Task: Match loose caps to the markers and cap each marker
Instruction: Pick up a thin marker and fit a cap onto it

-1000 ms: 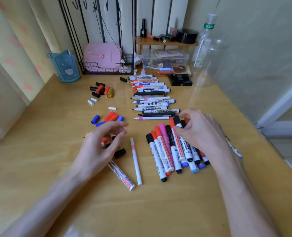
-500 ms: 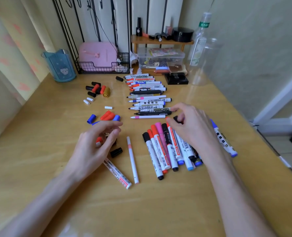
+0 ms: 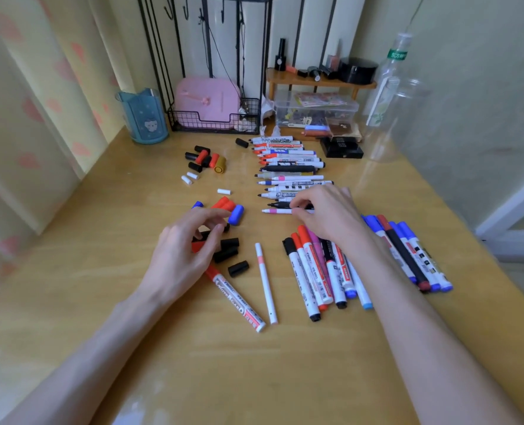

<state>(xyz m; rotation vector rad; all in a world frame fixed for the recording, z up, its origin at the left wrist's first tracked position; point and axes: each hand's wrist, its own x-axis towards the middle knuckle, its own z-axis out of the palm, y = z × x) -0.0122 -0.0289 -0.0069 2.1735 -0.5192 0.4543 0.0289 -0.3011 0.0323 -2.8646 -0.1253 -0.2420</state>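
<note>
A row of uncapped markers (image 3: 288, 167) lies across the wooden table's middle. My right hand (image 3: 325, 213) reaches over a pile of capped markers (image 3: 315, 271), and its thumb and forefinger pinch the row's nearest piece, a thin white pen with a pink band (image 3: 274, 211), beside a black marker (image 3: 280, 205). My left hand (image 3: 187, 246) curls over loose black caps (image 3: 230, 250); whether it holds one is hidden. Red and blue caps (image 3: 231, 210) lie just beyond it. A red-capped marker (image 3: 239, 302) and a thin white pen (image 3: 265, 280) lie between my arms.
More caps (image 3: 205, 159) and small white caps (image 3: 190, 177) sit further back. Blue-capped markers (image 3: 408, 250) lie right of my arm near the table edge. At the back stand a blue cup (image 3: 142, 118), a wire basket (image 3: 211, 125), a clear box (image 3: 315, 111) and bottles (image 3: 386, 87).
My right hand left the capped pile and moved forward to the uncapped row. Several blue-capped markers now lie to the right of my arm. The left hand stayed over the caps.
</note>
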